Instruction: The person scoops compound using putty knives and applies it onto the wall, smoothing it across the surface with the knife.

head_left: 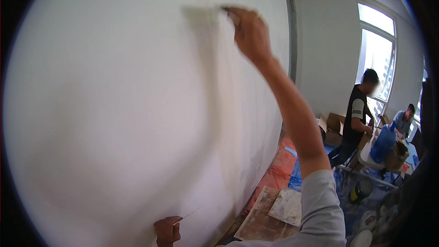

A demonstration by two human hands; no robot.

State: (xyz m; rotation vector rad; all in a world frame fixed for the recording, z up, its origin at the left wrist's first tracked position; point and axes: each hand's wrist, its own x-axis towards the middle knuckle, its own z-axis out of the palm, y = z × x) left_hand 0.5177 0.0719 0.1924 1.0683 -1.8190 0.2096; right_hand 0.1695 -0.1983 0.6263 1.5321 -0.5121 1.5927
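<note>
My right hand [250, 32] is raised high against the white wall [114, 87], fingers closed round a putty knife [225, 9] that is smeared by motion. It works at the top of a cream-coloured vertical strip [226, 87] of filler on the wall. Low down near the wall, my left hand [167, 228] is closed on a thin flat blade [188, 214], seen almost edge-on; its grip is mostly hidden by the fingers. My right arm casts a long shadow down the wall.
Stained boards [263, 212] lie on the floor at the wall's foot, beside red sheeting [276, 174]. To the right, one person [354, 114] stands by a table with a blue water jug [384, 144]; another person [403, 121] is farther back. A dark bucket [361, 190] stands nearer.
</note>
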